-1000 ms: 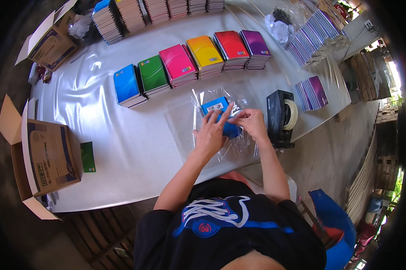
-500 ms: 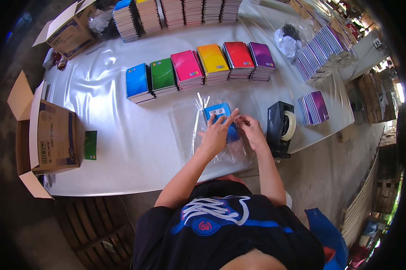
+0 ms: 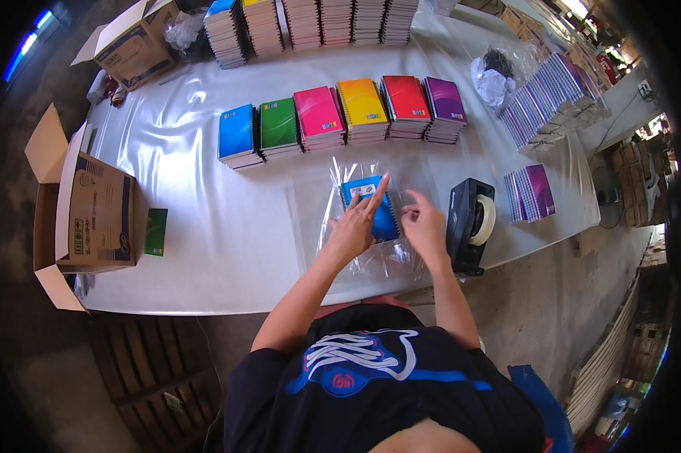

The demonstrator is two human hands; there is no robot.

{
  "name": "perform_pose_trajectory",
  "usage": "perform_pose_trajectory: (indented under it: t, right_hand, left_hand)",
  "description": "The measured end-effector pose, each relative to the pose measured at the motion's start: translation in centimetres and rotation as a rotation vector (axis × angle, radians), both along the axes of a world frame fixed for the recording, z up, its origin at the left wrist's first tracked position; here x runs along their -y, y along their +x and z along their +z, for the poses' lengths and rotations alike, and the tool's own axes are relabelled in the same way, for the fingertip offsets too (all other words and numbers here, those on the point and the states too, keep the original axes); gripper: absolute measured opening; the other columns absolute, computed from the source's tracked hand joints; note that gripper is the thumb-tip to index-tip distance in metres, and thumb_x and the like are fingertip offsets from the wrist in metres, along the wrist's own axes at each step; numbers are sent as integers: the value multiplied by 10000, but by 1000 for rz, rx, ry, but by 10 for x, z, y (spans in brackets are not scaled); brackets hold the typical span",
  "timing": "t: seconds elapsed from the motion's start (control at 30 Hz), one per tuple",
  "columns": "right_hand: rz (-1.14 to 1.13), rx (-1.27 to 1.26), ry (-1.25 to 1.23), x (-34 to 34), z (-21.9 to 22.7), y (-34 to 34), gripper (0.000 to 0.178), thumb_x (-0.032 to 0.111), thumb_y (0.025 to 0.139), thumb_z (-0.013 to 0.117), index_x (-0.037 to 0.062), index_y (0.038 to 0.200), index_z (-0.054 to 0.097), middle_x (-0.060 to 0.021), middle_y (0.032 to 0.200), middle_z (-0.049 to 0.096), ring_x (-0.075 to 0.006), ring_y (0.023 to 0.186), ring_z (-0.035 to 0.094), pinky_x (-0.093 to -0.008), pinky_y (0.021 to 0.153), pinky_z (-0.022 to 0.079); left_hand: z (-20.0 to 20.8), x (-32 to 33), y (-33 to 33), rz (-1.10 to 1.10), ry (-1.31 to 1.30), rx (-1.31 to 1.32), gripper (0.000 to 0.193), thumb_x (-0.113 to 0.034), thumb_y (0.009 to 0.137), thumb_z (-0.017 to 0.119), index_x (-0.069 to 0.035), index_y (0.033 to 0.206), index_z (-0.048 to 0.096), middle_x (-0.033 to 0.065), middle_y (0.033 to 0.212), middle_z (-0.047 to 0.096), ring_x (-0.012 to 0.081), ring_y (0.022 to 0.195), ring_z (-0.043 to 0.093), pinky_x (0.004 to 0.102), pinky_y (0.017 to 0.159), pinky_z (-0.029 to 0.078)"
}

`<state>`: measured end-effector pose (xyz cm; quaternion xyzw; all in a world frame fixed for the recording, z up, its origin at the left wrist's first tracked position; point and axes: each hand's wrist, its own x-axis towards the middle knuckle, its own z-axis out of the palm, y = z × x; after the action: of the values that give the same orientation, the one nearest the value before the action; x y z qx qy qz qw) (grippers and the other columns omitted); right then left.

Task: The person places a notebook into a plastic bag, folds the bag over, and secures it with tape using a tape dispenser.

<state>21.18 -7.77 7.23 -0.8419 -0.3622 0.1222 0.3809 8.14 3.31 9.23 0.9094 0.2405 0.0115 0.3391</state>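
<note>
A blue spiral notebook (image 3: 386,221) with a white label lies on clear plastic film (image 3: 310,219) in front of me. My left hand (image 3: 351,228) rests on the notebook and film, its fingers stretched out toward the notebook's top. At the right side of the notebook, my right hand (image 3: 425,228) hovers by the film's edge. Its index finger and thumb are bent and apart, and I see nothing between them. Just right of that hand stands a black tape dispenser (image 3: 467,226) with a roll of clear tape (image 3: 485,220).
Behind the film runs a row of notebook stacks (image 3: 363,102) in several colours. Taller stacks (image 3: 306,26) stand farther back. An open carton (image 3: 98,215) and a green notebook (image 3: 156,232) are on the left. Purple notebooks (image 3: 538,190) lie right, before a larger pile (image 3: 544,106).
My right hand has drawn slightly away from the notebook's edge, and its index finger and thumb have parted. The left hand stays on the notebook. The whole view has shifted slightly.
</note>
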Motion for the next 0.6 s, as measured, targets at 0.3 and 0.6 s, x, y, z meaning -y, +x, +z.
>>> perform_pose_trajectory:
  t: [0.3,0.6]
  right_hand:
    - [35,-728,211,-18,-23,18,211,26,681,793,3,800,620,-8,662,605,-67,554,525,-199,499,407]
    - [-20,-1455,467,-6,-45,24,130,139,778,749,116,746,624,48,661,562,-62,580,512,-200,534,405]
  left_hand:
    - [-4,4,2,-102,149,9,1133,76,584,741,-229,1471,106,179,1299,434,430,1240,394,472,985,429]
    - [-11,2,1,-98,75,17,999,61,604,733,-148,1451,246,151,1313,453,478,1275,327,485,983,397]
